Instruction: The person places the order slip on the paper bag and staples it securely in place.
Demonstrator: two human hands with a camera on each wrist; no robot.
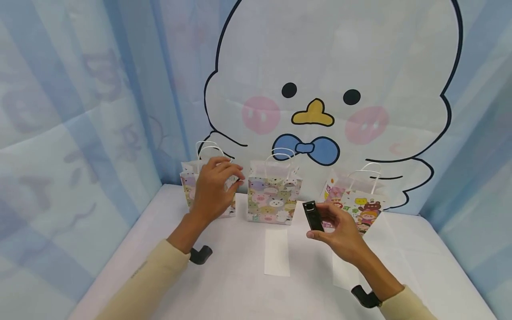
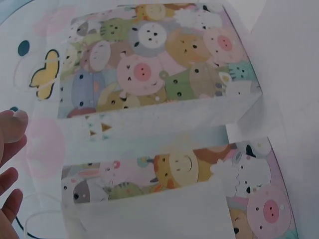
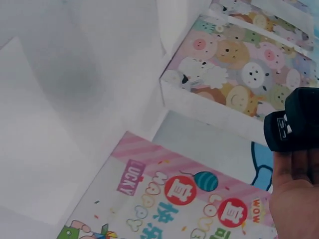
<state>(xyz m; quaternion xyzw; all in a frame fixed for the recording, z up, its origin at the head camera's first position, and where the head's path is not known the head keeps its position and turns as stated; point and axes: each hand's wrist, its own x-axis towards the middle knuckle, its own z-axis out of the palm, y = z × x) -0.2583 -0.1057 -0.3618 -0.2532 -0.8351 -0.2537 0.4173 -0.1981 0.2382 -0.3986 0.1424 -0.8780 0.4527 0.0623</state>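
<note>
In the head view, three paper bags stand along the back of the table point(image 1: 236, 289). The right hand point(image 1: 336, 229) holds a black stapler point(image 1: 313, 216) above the table, pinched between thumb and fingers; from there it appears between the middle bag point(image 1: 272, 200) and the right bag point(image 1: 362, 206). The right wrist view adds the stapler's end close up, with fingers beneath it, and the "LUCKY" and "HAPPY" lettering on the right bag's side, which the hand partly hides from the head.

The left hand point(image 1: 214, 186) is raised in front of the left bag point(image 1: 189, 184), fingers loosely bent and apart from the thumb, holding nothing visible. From the head, hand and forearm cover much of that bag. The left wrist view shows a white sheet point(image 2: 159, 216) over part of its animal-print front; whether it is fastened I cannot tell.

Only the head view shows the paper strip point(image 1: 277, 252) in front of the middle bag whole; a second strip point(image 1: 345, 269) is partly behind the right forearm.
</note>
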